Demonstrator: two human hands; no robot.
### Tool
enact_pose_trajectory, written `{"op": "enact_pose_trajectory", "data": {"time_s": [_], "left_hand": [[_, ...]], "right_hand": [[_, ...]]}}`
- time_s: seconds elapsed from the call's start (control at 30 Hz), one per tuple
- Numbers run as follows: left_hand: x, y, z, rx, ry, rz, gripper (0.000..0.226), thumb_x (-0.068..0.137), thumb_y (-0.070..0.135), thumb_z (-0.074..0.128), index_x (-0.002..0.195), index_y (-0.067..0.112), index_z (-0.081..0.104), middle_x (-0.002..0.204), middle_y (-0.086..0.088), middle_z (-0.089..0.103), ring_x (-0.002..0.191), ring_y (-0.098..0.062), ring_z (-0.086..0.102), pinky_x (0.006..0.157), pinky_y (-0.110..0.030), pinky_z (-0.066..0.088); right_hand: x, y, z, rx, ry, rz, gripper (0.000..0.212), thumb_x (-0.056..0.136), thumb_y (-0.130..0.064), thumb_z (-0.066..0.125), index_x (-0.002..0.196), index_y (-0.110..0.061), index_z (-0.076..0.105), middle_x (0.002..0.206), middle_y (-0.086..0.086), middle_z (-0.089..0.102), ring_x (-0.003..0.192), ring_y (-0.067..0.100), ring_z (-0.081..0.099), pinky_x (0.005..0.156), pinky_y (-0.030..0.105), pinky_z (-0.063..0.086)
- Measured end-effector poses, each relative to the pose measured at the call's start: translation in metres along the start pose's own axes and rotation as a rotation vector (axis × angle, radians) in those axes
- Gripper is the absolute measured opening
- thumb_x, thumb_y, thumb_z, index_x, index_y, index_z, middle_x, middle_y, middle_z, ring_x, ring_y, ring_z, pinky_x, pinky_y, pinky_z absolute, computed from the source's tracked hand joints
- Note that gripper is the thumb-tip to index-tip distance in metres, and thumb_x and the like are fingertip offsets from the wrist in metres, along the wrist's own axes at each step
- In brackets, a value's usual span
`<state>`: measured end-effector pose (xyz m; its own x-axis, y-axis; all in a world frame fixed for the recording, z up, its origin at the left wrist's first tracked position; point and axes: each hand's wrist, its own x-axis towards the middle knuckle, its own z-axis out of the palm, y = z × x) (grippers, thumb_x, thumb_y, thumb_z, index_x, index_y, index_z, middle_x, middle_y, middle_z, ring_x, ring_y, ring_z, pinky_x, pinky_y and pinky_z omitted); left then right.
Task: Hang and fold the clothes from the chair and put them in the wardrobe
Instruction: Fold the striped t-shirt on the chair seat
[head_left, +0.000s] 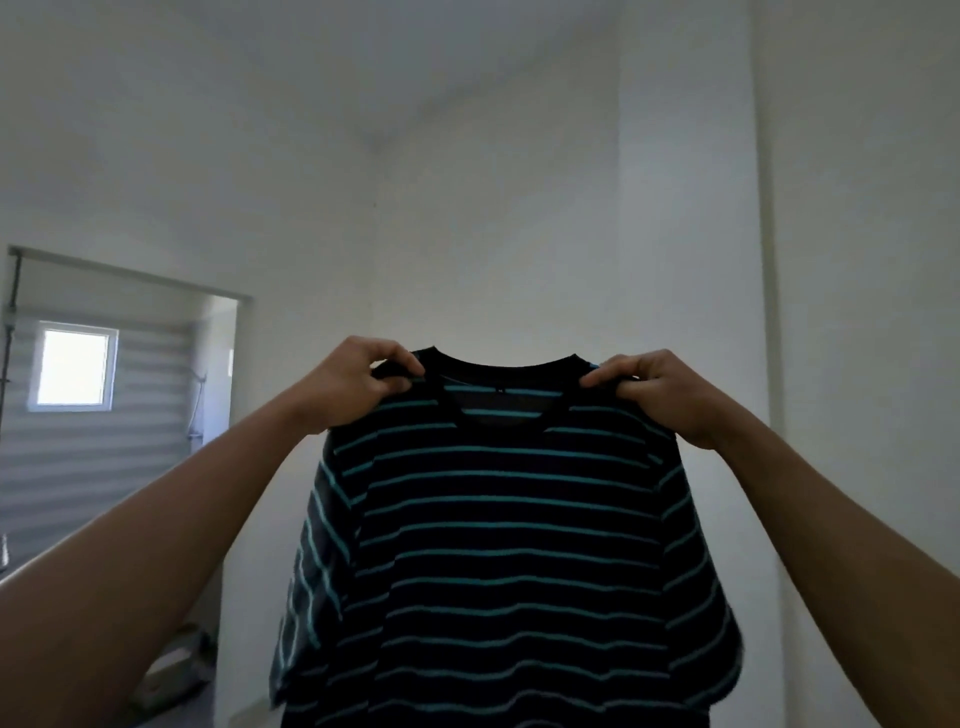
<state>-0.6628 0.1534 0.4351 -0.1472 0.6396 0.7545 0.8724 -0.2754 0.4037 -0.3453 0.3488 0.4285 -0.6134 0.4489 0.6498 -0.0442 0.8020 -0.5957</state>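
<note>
A black T-shirt with thin teal stripes (498, 545) hangs in the air in front of me, spread flat with its round neck at the top. My left hand (353, 382) pinches the shirt's left shoulder beside the collar. My right hand (660, 389) pinches the right shoulder in the same way. Both arms are stretched forward and raised. The shirt's hem runs out of the bottom of the view. No chair, hanger or wardrobe is visible.
White walls meet in a corner (373, 234) behind the shirt. On the left, a doorway (130, 415) gives onto another room with a small bright window (75, 366) and a striped blind. Pale objects lie on the floor at lower left (176, 665).
</note>
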Motion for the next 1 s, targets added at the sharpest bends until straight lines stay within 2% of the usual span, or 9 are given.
{"op": "enact_pose_trajectory", "data": {"time_s": [0.13, 0.27, 0.4, 0.57, 0.73, 0.83, 1.0], "left_hand": [[0.001, 0.001, -0.013, 0.05, -0.017, 0.016, 0.022, 0.087, 0.005, 0.072, 0.078, 0.024, 0.077, 0.085, 0.007, 0.076, 0.083, -0.005, 0.069, 0.081, -0.017, 0.049], [0.006, -0.003, -0.026, 0.165, -0.005, 0.043, 0.031, 0.087, 0.003, 0.071, 0.07, 0.029, 0.077, 0.071, 0.006, 0.072, 0.067, -0.006, 0.063, 0.068, -0.015, 0.047], [0.005, -0.005, -0.03, 0.046, 0.004, 0.041, 0.021, 0.087, 0.002, 0.071, 0.082, 0.02, 0.08, 0.084, 0.007, 0.077, 0.084, -0.006, 0.071, 0.082, -0.014, 0.051], [0.008, -0.01, -0.026, 0.009, -0.016, 0.0, 0.021, 0.09, -0.001, 0.066, 0.088, 0.016, 0.079, 0.093, 0.004, 0.077, 0.091, -0.009, 0.071, 0.077, -0.007, 0.048], [0.009, -0.013, -0.022, -0.075, 0.013, -0.038, 0.029, 0.093, -0.002, 0.06, 0.091, 0.02, 0.08, 0.1, 0.005, 0.076, 0.095, -0.008, 0.07, 0.084, -0.015, 0.051], [0.01, -0.012, -0.024, -0.081, -0.005, -0.043, 0.031, 0.094, -0.001, 0.059, 0.096, 0.021, 0.08, 0.103, 0.009, 0.075, 0.095, -0.004, 0.069, 0.085, -0.014, 0.051], [0.009, -0.012, -0.02, -0.092, 0.034, -0.048, 0.028, 0.093, -0.002, 0.061, 0.095, 0.019, 0.08, 0.102, 0.006, 0.076, 0.096, -0.008, 0.07, 0.089, -0.018, 0.054]], "right_hand": [[0.002, -0.007, 0.006, -0.036, 0.048, -0.035, 0.042, 0.09, 0.008, 0.054, 0.095, -0.023, 0.081, 0.109, -0.004, 0.074, 0.106, 0.016, 0.069, 0.093, 0.03, 0.056], [0.008, -0.015, 0.007, -0.024, 0.087, -0.063, 0.035, 0.091, 0.005, 0.059, 0.096, -0.022, 0.08, 0.107, -0.004, 0.075, 0.105, 0.015, 0.07, 0.096, 0.034, 0.055], [0.014, -0.021, 0.008, -0.066, 0.123, -0.059, 0.028, 0.092, -0.004, 0.063, 0.091, -0.026, 0.081, 0.1, -0.003, 0.077, 0.096, 0.016, 0.072, 0.09, 0.034, 0.058], [0.019, -0.016, 0.01, -0.074, 0.05, 0.013, 0.027, 0.093, 0.0, 0.061, 0.096, -0.02, 0.08, 0.1, 0.006, 0.077, 0.095, 0.024, 0.074, 0.091, 0.041, 0.059], [0.019, -0.01, 0.007, -0.027, 0.026, 0.004, 0.029, 0.095, 0.004, 0.057, 0.099, -0.014, 0.079, 0.102, 0.008, 0.077, 0.099, 0.024, 0.073, 0.094, 0.041, 0.057], [0.02, -0.008, 0.005, -0.037, 0.029, -0.016, 0.026, 0.096, 0.004, 0.058, 0.1, -0.011, 0.078, 0.101, 0.008, 0.077, 0.098, 0.023, 0.074, 0.093, 0.04, 0.057], [0.023, -0.005, 0.009, -0.025, 0.046, 0.001, 0.026, 0.096, 0.002, 0.058, 0.097, -0.013, 0.079, 0.1, 0.008, 0.077, 0.097, 0.024, 0.074, 0.092, 0.04, 0.058]]}}
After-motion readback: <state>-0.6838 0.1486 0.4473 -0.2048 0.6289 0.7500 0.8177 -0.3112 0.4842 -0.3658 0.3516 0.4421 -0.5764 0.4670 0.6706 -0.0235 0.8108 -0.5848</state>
